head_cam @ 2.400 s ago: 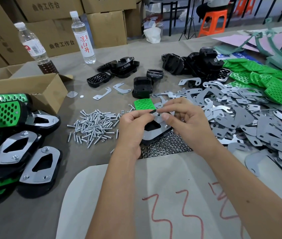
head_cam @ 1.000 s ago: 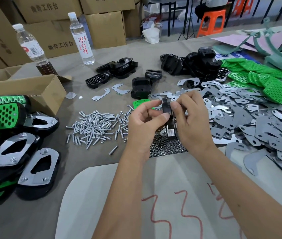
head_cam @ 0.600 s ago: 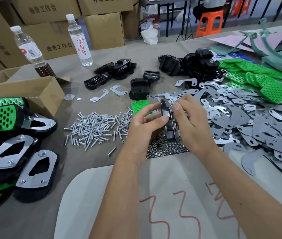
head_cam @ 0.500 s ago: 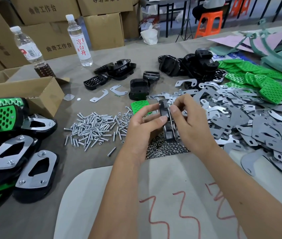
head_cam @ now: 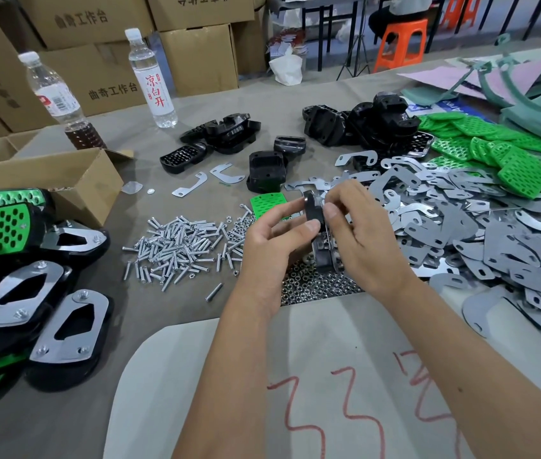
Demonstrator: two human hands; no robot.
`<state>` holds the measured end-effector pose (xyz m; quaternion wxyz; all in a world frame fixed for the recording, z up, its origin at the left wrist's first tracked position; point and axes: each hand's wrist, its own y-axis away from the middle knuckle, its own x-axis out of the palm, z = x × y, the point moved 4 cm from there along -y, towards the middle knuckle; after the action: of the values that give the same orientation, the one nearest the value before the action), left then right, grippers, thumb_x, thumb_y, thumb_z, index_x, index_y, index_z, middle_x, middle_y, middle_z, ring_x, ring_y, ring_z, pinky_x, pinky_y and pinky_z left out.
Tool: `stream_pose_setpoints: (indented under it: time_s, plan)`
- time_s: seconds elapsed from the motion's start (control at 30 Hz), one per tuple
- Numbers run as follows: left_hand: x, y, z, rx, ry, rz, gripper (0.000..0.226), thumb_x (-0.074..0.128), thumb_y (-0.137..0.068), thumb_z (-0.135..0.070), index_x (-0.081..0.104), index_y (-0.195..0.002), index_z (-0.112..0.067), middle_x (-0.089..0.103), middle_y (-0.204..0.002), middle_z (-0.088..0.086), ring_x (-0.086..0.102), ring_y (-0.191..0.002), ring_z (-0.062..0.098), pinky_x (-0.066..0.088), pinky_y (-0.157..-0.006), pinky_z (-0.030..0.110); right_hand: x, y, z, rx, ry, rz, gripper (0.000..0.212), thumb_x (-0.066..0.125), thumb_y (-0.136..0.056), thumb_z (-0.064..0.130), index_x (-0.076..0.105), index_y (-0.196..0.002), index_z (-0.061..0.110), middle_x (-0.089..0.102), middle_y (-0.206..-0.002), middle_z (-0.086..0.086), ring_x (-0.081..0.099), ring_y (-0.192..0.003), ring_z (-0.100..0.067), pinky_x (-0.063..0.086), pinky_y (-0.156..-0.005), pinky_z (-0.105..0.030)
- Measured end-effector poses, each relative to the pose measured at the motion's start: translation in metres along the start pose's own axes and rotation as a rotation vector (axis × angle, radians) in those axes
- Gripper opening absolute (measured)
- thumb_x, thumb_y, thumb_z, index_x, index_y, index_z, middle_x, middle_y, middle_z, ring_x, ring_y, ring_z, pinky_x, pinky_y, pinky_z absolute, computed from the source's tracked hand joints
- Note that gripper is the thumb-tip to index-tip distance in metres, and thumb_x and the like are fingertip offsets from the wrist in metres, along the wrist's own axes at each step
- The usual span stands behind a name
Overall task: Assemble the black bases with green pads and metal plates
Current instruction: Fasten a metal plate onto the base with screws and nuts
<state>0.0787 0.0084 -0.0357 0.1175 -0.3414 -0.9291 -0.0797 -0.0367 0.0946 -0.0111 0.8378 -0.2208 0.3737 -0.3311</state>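
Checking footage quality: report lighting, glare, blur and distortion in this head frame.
Head view: even, soft light with faint shadows; glare on the metal plates and screws; wide-angle bending at the edges; both hands, left hand and right hand, reasonably sharp, the background slightly soft.

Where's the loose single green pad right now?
Head view, centre: the green pad lies flat just beyond the left hand, in front of a black base, beside the screws.

- The black base (head_cam: pixel 316 226) held on edge between both hands is seen as glossy moulded plastic.
- The metal plates (head_cam: pixel 481 240) are shown in dull, brushed grey.
- The green pads (head_cam: pixel 520 167) are seen as matt perforated plastic.
- The screws (head_cam: pixel 179 250) are shown in bright, shiny metal.
- The table (head_cam: pixel 262 101) is covered in matt grey cloth.
- The box (head_cam: pixel 73 180) is made of plain brown cardboard.
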Motion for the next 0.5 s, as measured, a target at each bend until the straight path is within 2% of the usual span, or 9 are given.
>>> stream_pose_setpoints:
  time_s: [0.13, 0.17, 0.23, 0.33, 0.5]
  plan:
    - [-0.0008, 0.0001, 0.0006, 0.015, -0.017, 0.019, 0.048, 0.081, -0.071, -0.015, 0.076, -0.119, -0.019, 0.078, -0.098, 0.002, 0.074, -0.096, 0.02, 0.059, -0.086, 0.034, -0.0027, -0.0006, 0.0013, -0.01, 0.0, -0.054, 0.027, 0.045, -0.11, 0.015, 0.049, -0.083, 0.014, 0.045, -0.083, 0.005, 0.045, -0.078, -0.015, 0.033, -0.071, -0.022]
    - [-0.0004, -0.0001, 0.0009, 0.016, -0.021, 0.018, 0.048, 0.081, -0.071, -0.015, 0.076, -0.118, -0.02, 0.078, -0.098, 0.002, 0.074, -0.095, 0.02, 0.059, -0.085, 0.033, -0.0031, 0.0, 0.0003, 0.005, -0.016, -0.057, 0.026, 0.044, -0.11, 0.018, 0.048, -0.085, 0.016, 0.045, -0.083, 0.008, 0.045, -0.079, -0.012, 0.033, -0.072, -0.021]
    - [-0.0001, -0.0005, 0.0009, 0.016, -0.026, 0.012, 0.048, 0.079, -0.073, -0.017, 0.075, -0.12, -0.018, 0.078, -0.105, 0.008, 0.074, -0.1, 0.025, 0.059, -0.094, 0.044, -0.0017, 0.0017, -0.0024, 0.035, -0.048, -0.024, 0.019, 0.043, -0.108, 0.021, 0.051, -0.092, 0.015, 0.049, -0.087, 0.007, 0.048, -0.083, -0.012, 0.035, -0.074, -0.022]
    - [-0.0031, -0.001, -0.0006, 0.01, -0.013, 0.002, 0.049, 0.078, -0.073, -0.018, 0.074, -0.122, -0.016, 0.076, -0.112, 0.014, 0.072, -0.101, 0.029, 0.053, -0.104, 0.055, 0.0015, 0.0012, -0.0019, -0.001, -0.025, 0.025, 0.012, 0.047, -0.105, 0.015, 0.053, -0.096, 0.011, 0.051, -0.092, 0.001, 0.048, -0.086, -0.018, 0.038, -0.075, -0.026]
    - [-0.0035, -0.0011, 0.0001, 0.001, -0.02, 0.013, 0.047, 0.078, -0.073, -0.019, 0.076, -0.12, -0.019, 0.078, -0.11, 0.009, 0.073, -0.099, 0.024, 0.058, -0.091, 0.04, -0.0001, -0.0004, -0.0027, -0.016, -0.012, -0.031, 0.022, 0.048, -0.108, 0.018, 0.052, -0.087, 0.014, 0.048, -0.085, 0.003, 0.047, -0.079, -0.018, 0.033, -0.07, -0.023]
